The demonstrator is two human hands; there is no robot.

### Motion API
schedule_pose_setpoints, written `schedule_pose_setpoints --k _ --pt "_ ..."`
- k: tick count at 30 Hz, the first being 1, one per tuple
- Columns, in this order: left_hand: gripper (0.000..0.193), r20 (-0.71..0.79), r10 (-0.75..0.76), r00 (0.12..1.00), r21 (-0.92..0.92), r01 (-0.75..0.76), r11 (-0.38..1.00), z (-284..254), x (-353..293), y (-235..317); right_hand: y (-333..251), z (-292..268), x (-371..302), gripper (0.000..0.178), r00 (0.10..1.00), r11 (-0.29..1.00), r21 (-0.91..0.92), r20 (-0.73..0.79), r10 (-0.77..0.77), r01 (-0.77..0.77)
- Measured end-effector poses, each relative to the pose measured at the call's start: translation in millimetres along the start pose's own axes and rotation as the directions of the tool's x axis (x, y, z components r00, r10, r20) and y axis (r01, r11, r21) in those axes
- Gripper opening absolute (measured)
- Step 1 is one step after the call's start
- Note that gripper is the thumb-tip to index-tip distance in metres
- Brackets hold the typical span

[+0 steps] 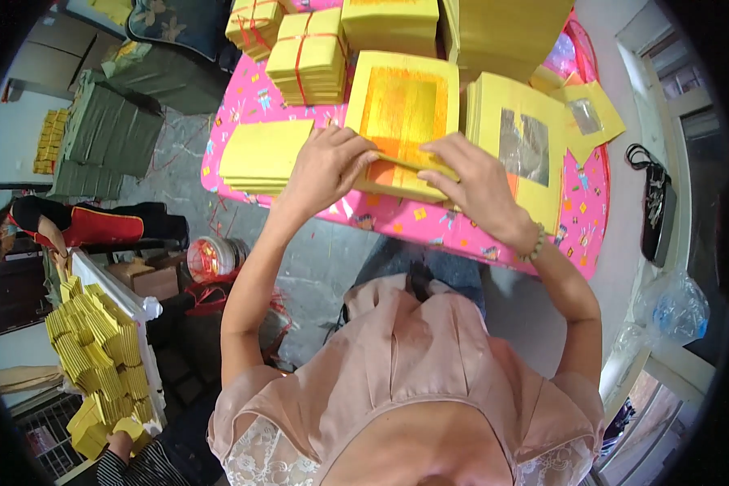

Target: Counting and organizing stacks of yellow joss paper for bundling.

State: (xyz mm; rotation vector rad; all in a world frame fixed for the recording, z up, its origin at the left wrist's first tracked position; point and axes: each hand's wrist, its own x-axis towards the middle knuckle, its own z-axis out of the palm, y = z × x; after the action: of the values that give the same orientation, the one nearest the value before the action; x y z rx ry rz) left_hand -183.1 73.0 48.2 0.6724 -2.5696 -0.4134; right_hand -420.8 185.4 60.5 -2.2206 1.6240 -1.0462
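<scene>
A stack of yellow paper sheets [405,97], the top one printed with an orange and gold rectangle, lies on the pink patterned table in front of me. My left hand [326,168] pinches the left end of a narrow folded strip of the yellow paper [398,161] along the stack's near side. At the strip's other end my right hand [476,180], wearing a bead bracelet, closes thumb and fingers on it. Left of my left hand lies a low pile of folded yellow paper [263,154]. Beside my right hand stands a yellow stack with a silvery rectangle [524,146].
Bundles tied with red string [306,58] and taller yellow stacks [506,32] fill the table's far side. The pink table edge [462,236] curves close to me. At left, a person in a red apron [97,225] works by a table heaped with yellow bundles [97,340].
</scene>
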Motion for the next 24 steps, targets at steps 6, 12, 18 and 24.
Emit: schedule_pose_setpoints --k 6,12,18,24 --pt "0.027 0.021 -0.087 0.996 0.039 0.086 0.996 -18.0 23.3 9.6 17.8 -8.3 29.3 0.016 0.999 0.999 0.034 -0.035 0.01 -0.008" --pt "0.063 -0.186 0.092 0.978 0.209 -0.052 0.976 10.2 42.1 18.2 65.9 -18.0 91.4 0.018 0.982 0.987 -0.005 -0.098 0.161 -0.162" --pt "0.072 0.034 0.054 0.998 0.31 -0.062 0.949 39.8 59.7 -3.0 115.8 2.4 123.8 0.021 0.971 0.961 -0.147 0.004 0.239 -0.236" --pt "0.073 0.071 -0.016 0.997 0.268 -0.004 0.963 48.3 66.7 -10.7 125.3 15.3 139.8 0.028 0.972 0.972 -0.125 0.101 0.213 -0.2"
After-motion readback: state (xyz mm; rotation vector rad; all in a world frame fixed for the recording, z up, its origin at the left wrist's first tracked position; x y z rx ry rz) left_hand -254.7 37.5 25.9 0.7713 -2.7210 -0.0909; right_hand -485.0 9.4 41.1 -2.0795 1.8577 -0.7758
